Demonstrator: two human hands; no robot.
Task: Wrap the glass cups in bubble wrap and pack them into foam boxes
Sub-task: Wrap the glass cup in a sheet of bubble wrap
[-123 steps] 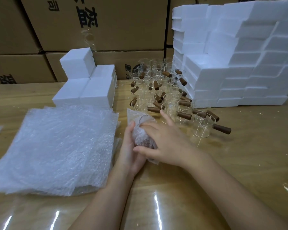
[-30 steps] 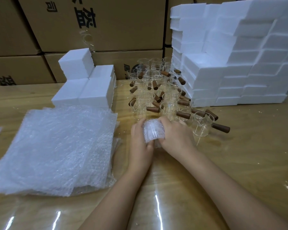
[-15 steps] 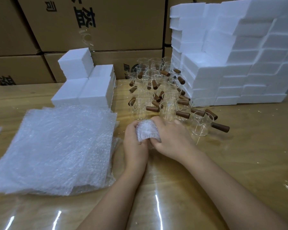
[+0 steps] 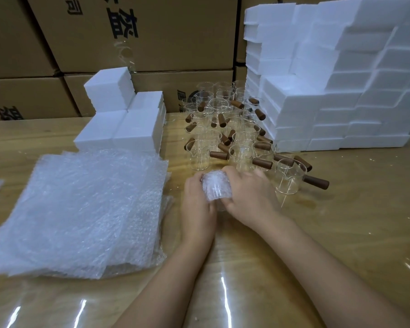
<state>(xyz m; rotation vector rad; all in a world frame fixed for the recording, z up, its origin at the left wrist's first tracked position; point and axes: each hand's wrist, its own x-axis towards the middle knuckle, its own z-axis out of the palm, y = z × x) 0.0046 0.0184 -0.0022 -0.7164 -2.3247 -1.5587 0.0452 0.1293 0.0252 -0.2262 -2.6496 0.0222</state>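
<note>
Gripping from both sides, the left hand (image 4: pixel 197 204) and right hand (image 4: pixel 249 197) close around a bubble-wrapped cup (image 4: pixel 214 188) just above the wooden surface (image 4: pixel 341 233). Unwrapped glass cups (image 4: pixel 223 129) cluster just behind; bubble wrap sheets (image 4: pixel 81 209) lie left, foam boxes (image 4: pixel 341 91) stacked right.

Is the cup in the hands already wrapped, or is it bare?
Wrapped: bubble wrap covers the cup all around, held between the left hand and right hand.
</note>
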